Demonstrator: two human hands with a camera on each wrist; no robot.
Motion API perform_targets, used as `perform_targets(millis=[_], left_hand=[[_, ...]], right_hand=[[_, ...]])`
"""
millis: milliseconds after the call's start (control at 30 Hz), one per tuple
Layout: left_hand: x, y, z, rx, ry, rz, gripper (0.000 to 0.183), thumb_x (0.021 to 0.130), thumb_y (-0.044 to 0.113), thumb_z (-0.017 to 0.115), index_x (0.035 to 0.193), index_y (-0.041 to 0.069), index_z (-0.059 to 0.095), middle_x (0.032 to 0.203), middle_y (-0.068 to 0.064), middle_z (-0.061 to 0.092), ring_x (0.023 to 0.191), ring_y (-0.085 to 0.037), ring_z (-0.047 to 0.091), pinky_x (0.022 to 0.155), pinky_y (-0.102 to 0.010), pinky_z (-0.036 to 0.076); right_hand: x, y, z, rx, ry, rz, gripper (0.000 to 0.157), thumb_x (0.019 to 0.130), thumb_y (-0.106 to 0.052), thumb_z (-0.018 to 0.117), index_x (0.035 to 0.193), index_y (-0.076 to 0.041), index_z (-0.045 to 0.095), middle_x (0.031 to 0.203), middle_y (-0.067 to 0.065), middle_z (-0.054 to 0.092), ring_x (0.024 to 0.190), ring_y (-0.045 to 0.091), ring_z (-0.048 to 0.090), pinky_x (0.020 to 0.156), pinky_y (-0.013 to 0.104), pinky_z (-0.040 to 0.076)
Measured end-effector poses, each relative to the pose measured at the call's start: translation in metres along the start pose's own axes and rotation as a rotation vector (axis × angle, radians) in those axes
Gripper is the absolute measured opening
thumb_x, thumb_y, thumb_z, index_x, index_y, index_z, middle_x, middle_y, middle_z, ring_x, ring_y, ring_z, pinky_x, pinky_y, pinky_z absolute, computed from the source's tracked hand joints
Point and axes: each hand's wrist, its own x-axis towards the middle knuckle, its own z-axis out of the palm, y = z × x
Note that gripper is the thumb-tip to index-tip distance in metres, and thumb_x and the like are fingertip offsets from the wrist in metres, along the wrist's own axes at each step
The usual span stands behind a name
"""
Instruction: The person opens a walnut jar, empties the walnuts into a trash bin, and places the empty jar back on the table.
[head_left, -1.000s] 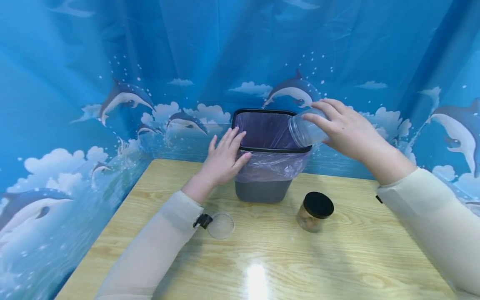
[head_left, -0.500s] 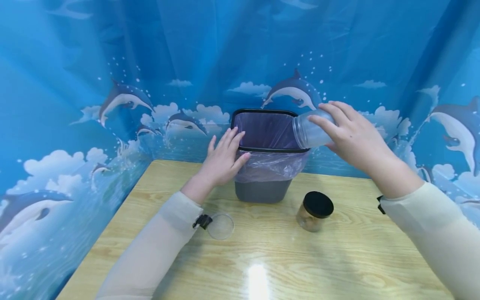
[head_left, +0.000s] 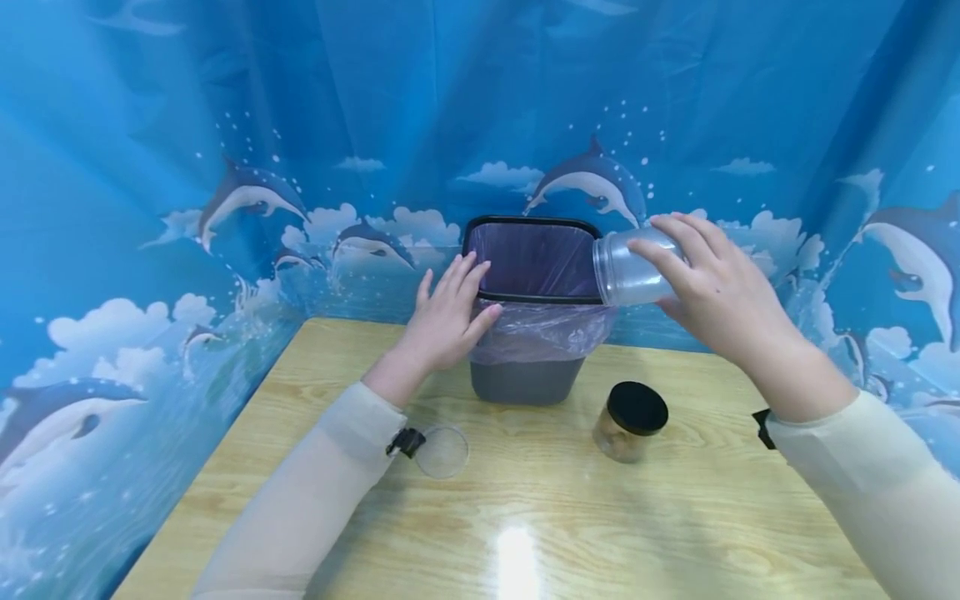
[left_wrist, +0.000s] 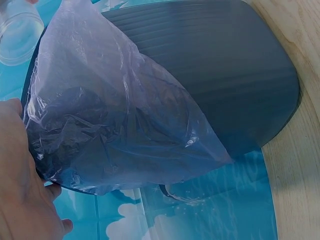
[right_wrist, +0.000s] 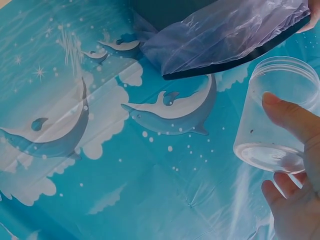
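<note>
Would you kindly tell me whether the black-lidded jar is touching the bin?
Apart. The head view shows a strip of wooden tabletop between the black-lidded jar and the bin.

Room before bin [head_left: 525, 382], beside lidded jar [head_left: 632, 417]

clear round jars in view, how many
2: one lidless clear jar, in the right hand by the grey lined bin; one black-lidded jar, on the pale wooden table.
</note>
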Motion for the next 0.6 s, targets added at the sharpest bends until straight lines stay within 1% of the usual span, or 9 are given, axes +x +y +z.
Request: perform_targets(millis=[300, 600], left_hand=[[0.001, 0.001, 0.000, -0.013, -0.008, 0.003, 0.069, 0.091, 0.064, 0.016, 0.148, 0.029, 0.002, 0.154, 0.003, -0.002, 0.140, -0.018, -0.004, 0.108, -0.053, -0.006], [0.000, 0.002, -0.002, -0.007, -0.003, -0.009, 0.069, 0.091, 0.064, 0.017, 0.149, 0.028, 0.003, 0.154, 0.004, -0.005, 0.140, -0.016, -0.006, 0.108, -0.053, -0.007]], right_hand=[[-0.016, -0.009, -0.003, 0.056, 0.072, 0.017, 0.093, 0.050, -0.001, 0.089, 0.132, -0.015, 0.046, 0.138, 0.018, 0.039, 0.124, 0.041, 0.036, 0.089, 0.058, 0.039], [-0.029, -0.025, -0.001, 0.120, 0.093, 0.029, 0.094, 0.048, 0.002, 0.088, 0.132, -0.013, 0.048, 0.138, 0.018, 0.039, 0.127, 0.038, 0.034, 0.091, 0.056, 0.038]])
